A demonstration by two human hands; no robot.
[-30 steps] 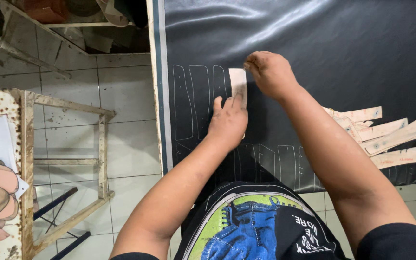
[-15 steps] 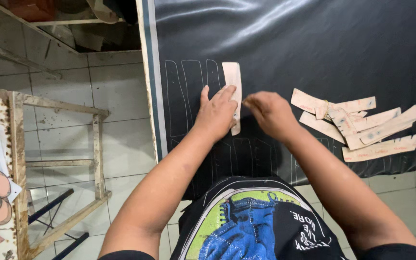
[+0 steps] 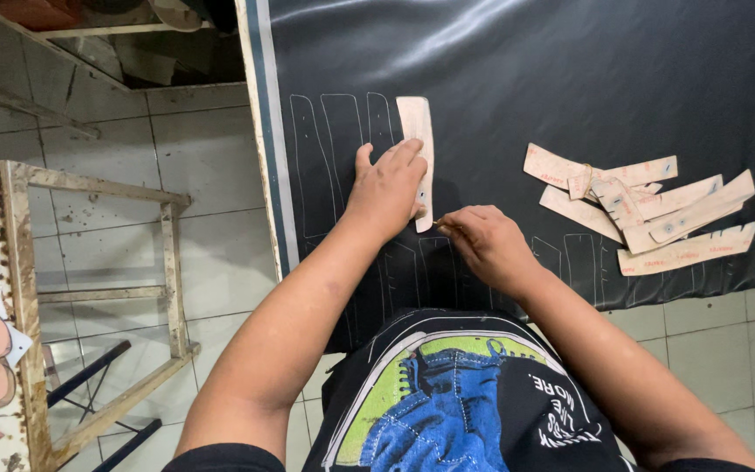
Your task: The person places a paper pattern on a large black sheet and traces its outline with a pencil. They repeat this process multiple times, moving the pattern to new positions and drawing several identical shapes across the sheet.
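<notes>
Head view: right hand had come down to the lower end of the pale strip-shaped card template.
Left hand pressed it flat on black sheet; right pinched thin marker.

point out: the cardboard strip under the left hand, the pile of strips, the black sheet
cardboard strip (image 3: pixel 414 118), head view, upper end clear of the fingers
pile of strips (image 3: pixel 644 210), head view, middle of the heap
black sheet (image 3: pixel 570 70), head view, bare area above the pile

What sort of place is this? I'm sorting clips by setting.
Probably a small cutting workshop, perhaps for shoes: a black material sheet bearing traced outlines, a pile of pattern templates, and a worn wooden frame on the tiled floor.
</notes>
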